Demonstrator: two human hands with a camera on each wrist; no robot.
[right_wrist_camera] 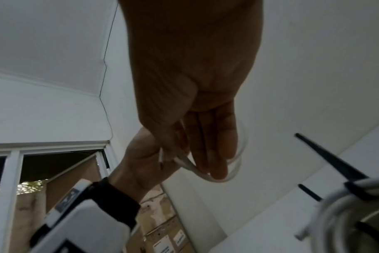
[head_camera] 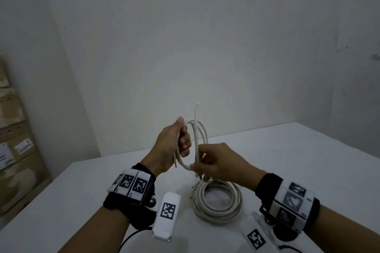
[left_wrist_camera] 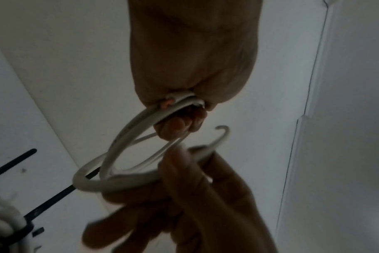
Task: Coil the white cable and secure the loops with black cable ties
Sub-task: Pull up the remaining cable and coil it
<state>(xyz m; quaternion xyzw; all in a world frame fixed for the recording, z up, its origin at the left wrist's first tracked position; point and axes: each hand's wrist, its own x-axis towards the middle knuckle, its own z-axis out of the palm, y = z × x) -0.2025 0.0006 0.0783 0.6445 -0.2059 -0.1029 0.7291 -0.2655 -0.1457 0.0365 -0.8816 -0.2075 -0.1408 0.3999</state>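
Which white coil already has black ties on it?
The coil lying on the table, with black ties around it; the held coil is bare.

**White cable, black ties, checkered bands**

The cable point(head_camera: 200, 139) being looped was white, as was the tied coil point(head_camera: 218, 201) on the white table point(head_camera: 298, 160). The cable ties point(right_wrist_camera: 331, 159) were black. Both wrist bands point(head_camera: 131, 187) were black with white panels bearing black-and-white square patterns. The wall point(head_camera: 205, 37) was pale grey; the boxes point(head_camera: 16, 160) were brown with white labels.
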